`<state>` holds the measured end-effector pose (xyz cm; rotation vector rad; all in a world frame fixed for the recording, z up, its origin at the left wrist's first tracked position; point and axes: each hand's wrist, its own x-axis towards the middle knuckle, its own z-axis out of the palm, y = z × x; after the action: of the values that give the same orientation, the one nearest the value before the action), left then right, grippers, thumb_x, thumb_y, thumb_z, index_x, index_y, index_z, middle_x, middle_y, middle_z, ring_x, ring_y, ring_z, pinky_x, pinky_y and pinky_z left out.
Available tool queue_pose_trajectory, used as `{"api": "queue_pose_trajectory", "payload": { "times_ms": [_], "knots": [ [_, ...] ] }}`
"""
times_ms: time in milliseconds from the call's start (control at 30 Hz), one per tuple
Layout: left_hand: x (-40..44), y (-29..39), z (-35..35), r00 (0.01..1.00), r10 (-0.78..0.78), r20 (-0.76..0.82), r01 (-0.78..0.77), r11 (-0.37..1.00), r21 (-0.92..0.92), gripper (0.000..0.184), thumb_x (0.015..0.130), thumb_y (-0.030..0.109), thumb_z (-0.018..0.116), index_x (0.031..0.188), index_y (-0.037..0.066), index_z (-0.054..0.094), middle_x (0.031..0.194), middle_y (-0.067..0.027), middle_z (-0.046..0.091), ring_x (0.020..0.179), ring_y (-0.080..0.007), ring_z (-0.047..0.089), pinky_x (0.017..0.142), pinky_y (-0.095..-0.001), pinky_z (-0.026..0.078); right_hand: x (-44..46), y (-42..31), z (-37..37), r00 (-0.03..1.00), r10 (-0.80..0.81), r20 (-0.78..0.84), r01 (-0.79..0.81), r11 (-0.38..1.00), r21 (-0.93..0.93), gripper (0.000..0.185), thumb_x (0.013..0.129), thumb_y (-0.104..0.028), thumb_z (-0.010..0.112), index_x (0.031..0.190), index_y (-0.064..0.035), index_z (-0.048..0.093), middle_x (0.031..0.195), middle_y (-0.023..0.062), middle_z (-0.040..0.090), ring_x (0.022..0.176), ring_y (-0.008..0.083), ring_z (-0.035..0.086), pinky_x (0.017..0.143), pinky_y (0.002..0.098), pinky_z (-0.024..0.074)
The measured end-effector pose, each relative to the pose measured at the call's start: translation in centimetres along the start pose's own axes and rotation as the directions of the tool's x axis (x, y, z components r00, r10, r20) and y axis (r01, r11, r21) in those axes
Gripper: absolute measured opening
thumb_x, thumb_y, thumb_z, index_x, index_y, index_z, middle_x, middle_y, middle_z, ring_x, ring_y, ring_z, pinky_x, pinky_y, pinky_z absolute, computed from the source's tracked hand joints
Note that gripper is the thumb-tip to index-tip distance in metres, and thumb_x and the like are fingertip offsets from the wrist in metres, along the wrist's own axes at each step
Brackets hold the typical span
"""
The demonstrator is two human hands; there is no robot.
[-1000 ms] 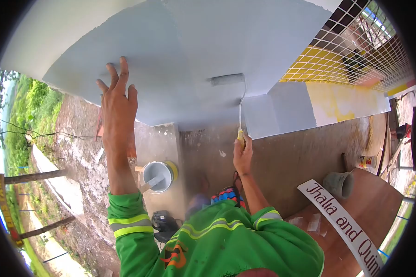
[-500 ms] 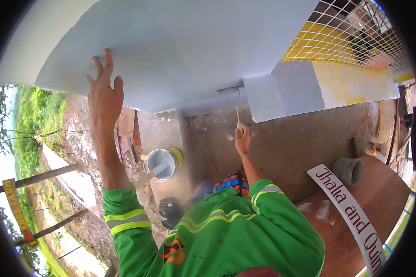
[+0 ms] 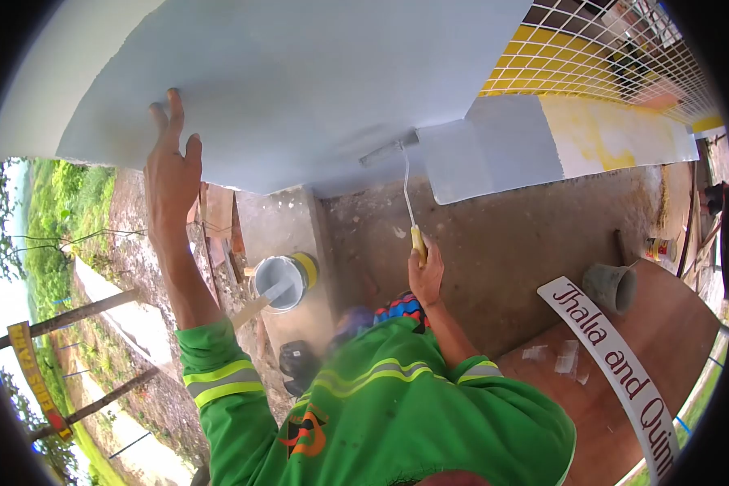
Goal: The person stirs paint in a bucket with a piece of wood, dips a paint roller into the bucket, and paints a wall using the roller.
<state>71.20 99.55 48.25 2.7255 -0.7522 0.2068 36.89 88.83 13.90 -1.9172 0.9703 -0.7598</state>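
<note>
My right hand [image 3: 427, 271] is closed round the yellow handle of a paint roller [image 3: 408, 190]. The roller's grey head lies against the lower part of the blue-grey painted wall [image 3: 300, 81], close to the inner corner. Higher up on the left, my left hand [image 3: 174, 162] has its fingers spread, with the fingertips at the same wall. Below that hand stands a bucket [image 3: 303, 275] of grey-blue paint with a yellow band, and a pale flat stick [image 3: 255, 310] leans in it.
White wire mesh [image 3: 599, 49] tops the low wall [image 3: 514, 142] at right, which is part grey, part white and yellow. A dark bucket [image 3: 610, 287] and a lettered sign [image 3: 616, 377] rest on a brown board [image 3: 535, 364]. A black object [image 3: 297, 359] sits near the paint bucket.
The roller has moved slightly left and its head now tilts, with more of its frame showing. My right hand has shifted a little lower; my left hand slid slightly left.
</note>
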Motion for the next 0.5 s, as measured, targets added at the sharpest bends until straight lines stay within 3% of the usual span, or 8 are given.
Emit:
{"api": "queue_pose_trajectory", "payload": {
  "times_ms": [100, 200, 333, 433, 500],
  "knots": [
    [0.0, -0.1, 0.1, 1.000, 0.010, 0.002, -0.010, 1.000, 0.020, 0.070, 0.096, 0.012, 0.056, 0.158, 0.027, 0.027, 0.157, -0.0270, 0.029, 0.118, -0.0454, 0.059, 0.094, -0.0467, 0.050, -0.6, -0.3, -1.1, 0.998, -0.038, 0.058, 0.043, 0.995, -0.093, 0.033, 0.091, -0.014, 0.062, 0.120, -0.0008, 0.056, 0.109, 0.0231, 0.066, 0.096, 0.0428, 0.065, 0.081, 0.0485, 0.0524],
    [0.7, -2.0, 1.4, 0.994, 0.095, -0.059, -0.091, 0.994, 0.063, 0.068, 0.098, 0.017, 0.055, 0.158, 0.032, 0.027, 0.158, -0.0214, 0.030, 0.112, -0.0429, 0.064, 0.093, -0.0470, 0.051, -0.4, 4.7, 0.1, 0.877, 0.124, 0.464, -0.023, 0.976, -0.218, 0.029, 0.092, -0.021, 0.063, 0.113, -0.0027, 0.056, 0.099, 0.0245, 0.068, 0.088, 0.0461, 0.065, 0.074, 0.0538, 0.0523],
    [0.8, -1.6, 0.8, 0.999, 0.054, -0.003, -0.054, 0.997, 0.050, 0.066, 0.098, 0.019, 0.054, 0.158, 0.033, 0.027, 0.158, -0.0194, 0.030, 0.119, -0.0437, 0.059, 0.097, -0.0478, 0.050, 3.1, 3.9, 0.8, 0.889, 0.214, 0.405, -0.055, 0.927, -0.370, 0.027, 0.093, -0.028, 0.062, 0.104, -0.0041, 0.055, 0.090, 0.0249, 0.068, 0.084, 0.0479, 0.064, 0.072, 0.0563, 0.0519],
    [0.7, -1.5, 0.8, 0.995, 0.096, -0.005, -0.096, 0.995, 0.034, 0.069, 0.097, 0.013, 0.055, 0.158, 0.028, 0.025, 0.157, -0.0309, 0.027, 0.121, -0.0490, 0.055, 0.097, -0.0476, 0.048, 5.9, 3.9, 2.2, 0.887, 0.251, 0.389, -0.095, 0.921, -0.379, 0.028, 0.094, -0.029, 0.060, 0.103, -0.0035, 0.055, 0.089, 0.0262, 0.068, 0.087, 0.0481, 0.064, 0.076, 0.0562, 0.0515],
    [0.8, -1.9, 1.0, 0.994, 0.109, -0.009, -0.109, 0.993, 0.041, 0.069, 0.097, 0.014, 0.054, 0.158, 0.028, 0.026, 0.157, -0.0302, 0.025, 0.124, -0.0492, 0.052, 0.098, -0.0476, 0.048, 7.4, 5.1, 3.8, 0.873, 0.281, 0.398, -0.118, 0.915, -0.385, 0.029, 0.094, -0.030, 0.058, 0.105, -0.0028, 0.057, 0.091, 0.0266, 0.069, 0.089, 0.0486, 0.064, 0.079, 0.0568, 0.0509]
  ]
}}
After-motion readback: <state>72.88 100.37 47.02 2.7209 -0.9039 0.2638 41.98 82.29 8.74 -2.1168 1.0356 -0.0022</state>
